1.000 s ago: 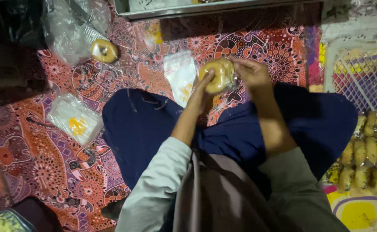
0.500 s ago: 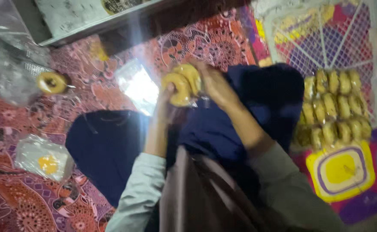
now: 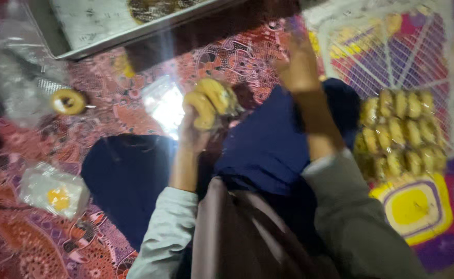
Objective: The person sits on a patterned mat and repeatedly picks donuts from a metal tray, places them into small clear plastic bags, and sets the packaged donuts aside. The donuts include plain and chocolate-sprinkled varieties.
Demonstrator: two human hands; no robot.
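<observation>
My left hand [image 3: 193, 126] grips a golden ring-shaped pastry in a clear plastic bag [image 3: 210, 102], held up above my dark blue lap [image 3: 268, 144]. My right hand [image 3: 298, 70] has come off the pastry and is raised to the right of it, fingers blurred and holding nothing that I can see. It is near the edge of a white wire rack [image 3: 392, 57]. A stack of clear plastic bags [image 3: 165, 103] lies on the patterned mat just left of the held pastry.
Rows of bagged pastries [image 3: 400, 132] lie on the rack at the right. A single ring pastry [image 3: 67, 101] rests on crumpled plastic [image 3: 15, 77] at the left. A metal tray [image 3: 134, 26] sits at the top. A small packet [image 3: 54, 192] lies at lower left.
Both hands held the pastry before; now only my left hand holds it. My right hand has let go and moved up and right toward the rack. The camera view has swung right.
</observation>
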